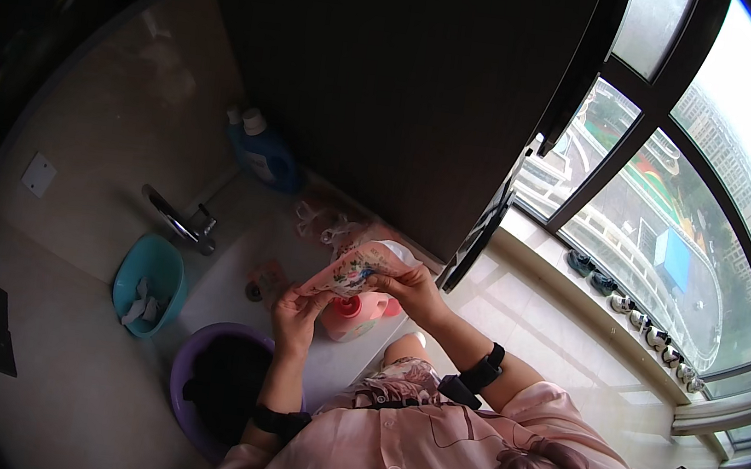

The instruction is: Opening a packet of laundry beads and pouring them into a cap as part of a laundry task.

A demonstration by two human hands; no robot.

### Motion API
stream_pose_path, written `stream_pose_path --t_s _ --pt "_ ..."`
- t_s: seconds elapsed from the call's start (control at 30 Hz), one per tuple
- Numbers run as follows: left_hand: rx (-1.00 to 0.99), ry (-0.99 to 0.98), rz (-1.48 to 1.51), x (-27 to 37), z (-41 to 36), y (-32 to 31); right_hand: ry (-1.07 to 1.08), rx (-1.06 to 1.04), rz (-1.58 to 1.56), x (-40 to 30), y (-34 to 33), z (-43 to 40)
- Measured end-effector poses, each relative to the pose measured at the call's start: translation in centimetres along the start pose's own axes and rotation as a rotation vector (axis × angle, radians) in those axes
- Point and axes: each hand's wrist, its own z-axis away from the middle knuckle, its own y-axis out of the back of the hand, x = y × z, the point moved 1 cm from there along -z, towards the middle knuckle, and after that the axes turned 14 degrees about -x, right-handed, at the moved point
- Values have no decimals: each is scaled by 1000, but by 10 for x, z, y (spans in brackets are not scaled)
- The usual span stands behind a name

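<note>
Both my hands hold a pink printed plastic pouch [356, 268] with a floral pattern, raised above the white counter [222, 300]. My left hand [297, 312] pinches its near left corner. At its right end, my right hand [414, 291] grips it with the thumb on the printed face, beside a small blue spot. Right below the pouch stands a pink plastic bottle [354, 326] with a red cap, partly hidden by the pouch. Left of my left wrist is a purple basin [190, 352] containing dark cloth [226, 384].
A teal basin [130, 255] with pale cloth sits under a chrome faucet [175, 222]. Blue detergent bottles [263, 156] stand in the back corner. Clear plastic bags [328, 222] lie behind the pouch. Several small pots [640, 320] line the windowsill at right.
</note>
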Motion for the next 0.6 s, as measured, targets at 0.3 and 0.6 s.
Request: stream_pose_path --t_s 0.3,0.6 --pt "35 36 15 6 -3 -6 -73 -1 72 -2 9 4" --pt "18 35 -4 0 0 -1 -62 -37 60 -13 4 9"
